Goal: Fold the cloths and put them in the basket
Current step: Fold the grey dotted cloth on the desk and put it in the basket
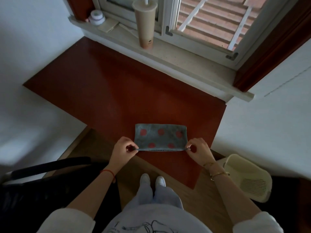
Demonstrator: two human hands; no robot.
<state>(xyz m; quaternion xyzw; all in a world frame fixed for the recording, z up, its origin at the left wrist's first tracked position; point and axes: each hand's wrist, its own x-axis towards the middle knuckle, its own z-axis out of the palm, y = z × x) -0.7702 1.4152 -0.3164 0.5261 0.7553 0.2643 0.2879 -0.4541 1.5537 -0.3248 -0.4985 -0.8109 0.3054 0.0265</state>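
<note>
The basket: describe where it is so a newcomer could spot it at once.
Start at the dark red tabletop under the window. Past its right edge, low beside the person's right hand, sits the cream plastic basket. It is the only pale perforated container there.

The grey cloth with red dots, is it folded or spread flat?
Folded. The cloth shows doubled layers along its near edge, where the left hand and right hand pinch its corners on the red table.

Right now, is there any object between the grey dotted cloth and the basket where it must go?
Nothing visible stands in the way. The cloth lies folded on the red table, with the left hand and right hand pinching its near corners. The basket sits lower, to the right, and the space between them looks free.
</note>
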